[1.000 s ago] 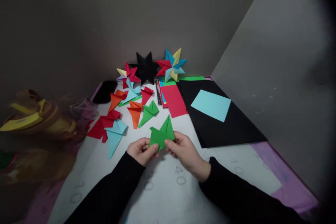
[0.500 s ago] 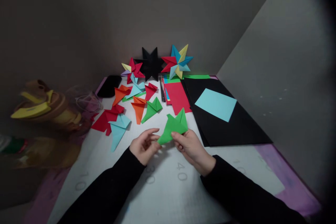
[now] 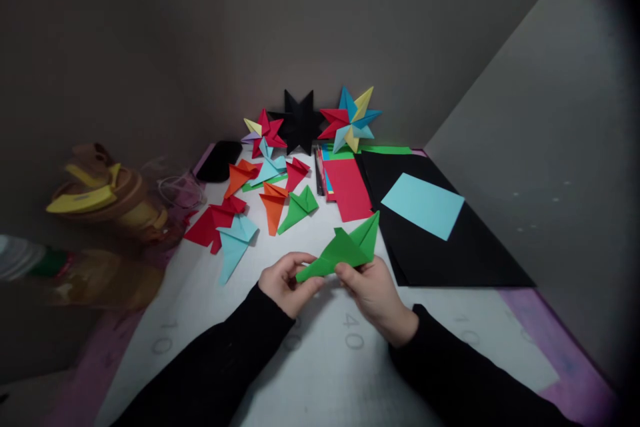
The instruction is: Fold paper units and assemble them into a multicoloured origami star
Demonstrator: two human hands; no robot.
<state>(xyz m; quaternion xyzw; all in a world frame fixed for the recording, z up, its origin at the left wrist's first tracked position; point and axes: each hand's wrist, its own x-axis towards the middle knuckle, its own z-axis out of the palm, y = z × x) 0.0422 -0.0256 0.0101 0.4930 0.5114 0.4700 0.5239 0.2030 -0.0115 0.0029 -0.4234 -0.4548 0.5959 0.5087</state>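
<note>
A folded green paper piece [image 3: 345, 250] is held above the white table, its broad pointed end up to the right. My right hand [image 3: 373, 287] pinches its lower right edge, thumb on the near face. The narrow left end sits between the thumb and fingers of my left hand [image 3: 293, 280]. Beyond my hands lie folded pieces: a green one [image 3: 299, 208], an orange one [image 3: 274, 203], a light blue one [image 3: 236, 243], a red one [image 3: 207, 223] and several more.
Paper stars [image 3: 352, 120] and a black star [image 3: 299, 121] lean against the back wall. Black sheets [image 3: 450, 260] carry a light blue sheet [image 3: 425, 205] at right. Red paper [image 3: 347, 187] lies mid-back. A phone [image 3: 219, 161], a cup [image 3: 115, 203] and a bottle [image 3: 100, 277] are left.
The green piece has tilted, with its broad end lower to the right. My left fingers have closed on its narrow end. The whole view has shifted slightly, moving the table items rightward.
</note>
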